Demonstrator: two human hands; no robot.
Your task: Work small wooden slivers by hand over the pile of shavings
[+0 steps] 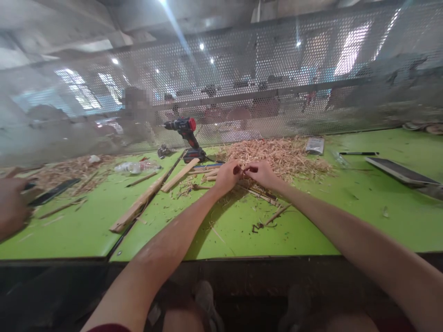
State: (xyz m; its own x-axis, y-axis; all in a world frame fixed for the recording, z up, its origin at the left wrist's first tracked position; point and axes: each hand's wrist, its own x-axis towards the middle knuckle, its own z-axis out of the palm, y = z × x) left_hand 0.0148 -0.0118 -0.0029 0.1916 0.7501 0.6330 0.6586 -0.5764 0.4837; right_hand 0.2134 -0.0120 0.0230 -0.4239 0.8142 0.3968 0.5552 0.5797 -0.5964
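Observation:
My left hand and my right hand meet over the middle of the green table, fingertips nearly touching. Each hand is closed in a pinch. Whatever lies between the fingers is too small to make out. A heap of wood shavings rises just behind my hands. Thin wooden sticks lie beside my left hand, partly hidden by it. Below my right hand are more thin sticks, and a twig rests closer to me.
A cordless drill stands upright at the back. Left of centre, a long wooden strip lies along the table seam near a plastic bottle. Another person's hand is at far left. A tablet and pen lie right.

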